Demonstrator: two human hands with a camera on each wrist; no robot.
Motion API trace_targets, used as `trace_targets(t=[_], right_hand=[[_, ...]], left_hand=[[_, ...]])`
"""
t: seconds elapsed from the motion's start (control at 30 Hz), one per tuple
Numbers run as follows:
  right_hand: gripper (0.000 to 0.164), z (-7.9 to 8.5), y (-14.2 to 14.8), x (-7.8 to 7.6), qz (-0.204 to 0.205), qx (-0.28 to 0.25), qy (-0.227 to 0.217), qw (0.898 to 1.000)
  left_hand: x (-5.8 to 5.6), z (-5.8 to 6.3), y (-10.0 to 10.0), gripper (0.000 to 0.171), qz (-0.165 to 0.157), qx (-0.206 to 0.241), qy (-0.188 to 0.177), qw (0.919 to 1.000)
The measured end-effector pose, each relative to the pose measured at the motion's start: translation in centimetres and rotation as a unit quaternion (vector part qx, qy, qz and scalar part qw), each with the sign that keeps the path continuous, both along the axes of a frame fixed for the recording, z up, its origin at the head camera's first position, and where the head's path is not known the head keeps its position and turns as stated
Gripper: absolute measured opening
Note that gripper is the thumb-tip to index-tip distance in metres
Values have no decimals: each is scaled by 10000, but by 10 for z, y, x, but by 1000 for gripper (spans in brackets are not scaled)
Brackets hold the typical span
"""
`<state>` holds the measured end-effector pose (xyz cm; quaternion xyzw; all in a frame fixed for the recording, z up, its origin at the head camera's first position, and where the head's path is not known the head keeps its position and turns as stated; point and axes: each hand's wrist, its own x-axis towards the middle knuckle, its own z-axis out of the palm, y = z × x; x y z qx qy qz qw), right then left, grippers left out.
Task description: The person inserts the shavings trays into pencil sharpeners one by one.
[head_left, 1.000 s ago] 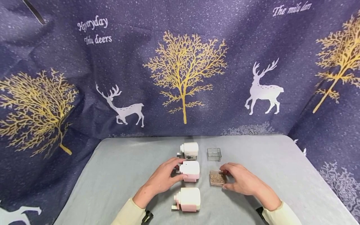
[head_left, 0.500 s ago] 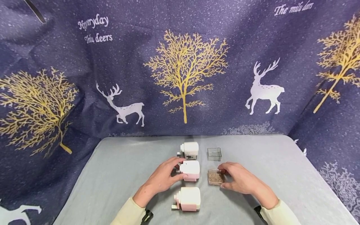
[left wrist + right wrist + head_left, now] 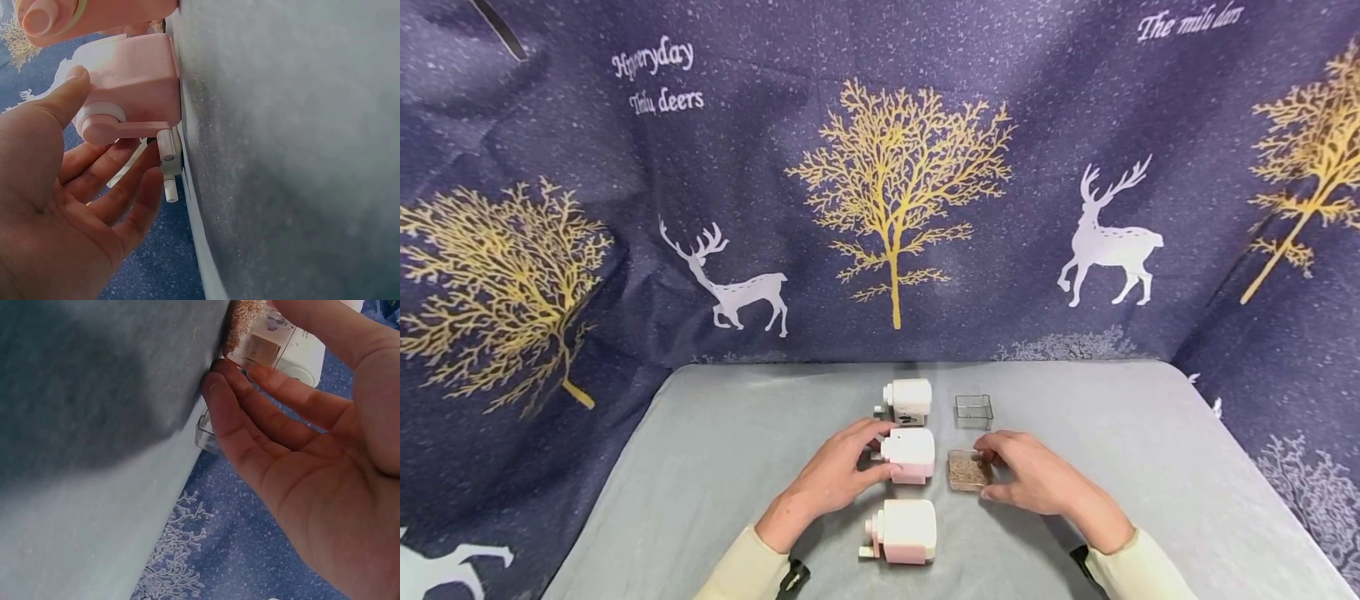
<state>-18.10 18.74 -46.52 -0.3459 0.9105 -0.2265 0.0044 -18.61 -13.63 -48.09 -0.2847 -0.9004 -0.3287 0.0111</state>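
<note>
Three hand-crank pencil sharpeners stand in a column on the table. My left hand [image 3: 838, 468] grips the middle pink-and-white sharpener [image 3: 912, 454], thumb on its near side and fingers round the far side; its crank shows in the left wrist view below the thumb. To the right, my right hand [image 3: 1033, 473] pinches a clear shavings drawer [image 3: 967, 472] between thumb and fingers. Brown pencil shavings [image 3: 245, 322] lie inside it. The drawer is close to the right of the middle sharpener, low over the cloth.
Nearest the body stands another pink-and-white sharpener [image 3: 907, 532], crank to the left. Farther back are a white sharpener [image 3: 912, 397] and, right of it, a second clear drawer [image 3: 973, 410]. Grey cloth covers the table [image 3: 737, 433]; a dark blue printed curtain [image 3: 820, 250] hangs behind.
My right hand has moved a little to the left with the shavings drawer, closer to the middle sharpener. The left hand keeps its hold on that sharpener.
</note>
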Motion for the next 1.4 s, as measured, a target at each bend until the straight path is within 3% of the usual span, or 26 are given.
trace_targets(t=[1.4], right_hand=[[51, -5, -21, -9, 228, -175, 108, 9995]], left_hand=[[0, -1, 0, 63, 42, 6, -100, 9999]])
